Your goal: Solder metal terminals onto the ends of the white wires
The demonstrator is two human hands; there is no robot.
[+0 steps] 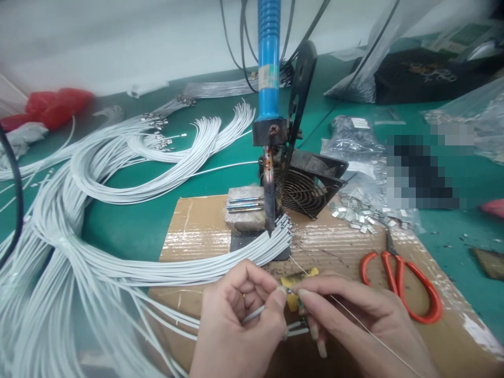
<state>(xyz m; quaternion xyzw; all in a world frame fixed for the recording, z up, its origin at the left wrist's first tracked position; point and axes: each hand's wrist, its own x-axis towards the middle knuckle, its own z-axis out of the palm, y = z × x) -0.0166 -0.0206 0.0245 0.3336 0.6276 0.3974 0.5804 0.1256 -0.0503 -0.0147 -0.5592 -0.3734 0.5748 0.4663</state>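
Near the bottom centre, my left hand (246,320) pinches the end of a white cable (253,314) between thumb and forefinger. Its fingertips nearly meet those of my right hand (350,315), which is closed at the cable's small metallic tip (290,290). A thin wire (364,326) runs past my right fingers. Behind the fingertips lies a yellow piece (293,283). The blue-handled soldering iron (269,100) hangs upright, its dark tip (269,210) pointing down above a bundle of white cables (220,262).
Red-handled scissors (399,278) lie on the cardboard (197,220) at right. A black fan (307,184) and a grey block (244,215) stand behind the cable bundle. Small metal pieces (360,212) are scattered beyond. Coiled white cables (51,252) fill the left.
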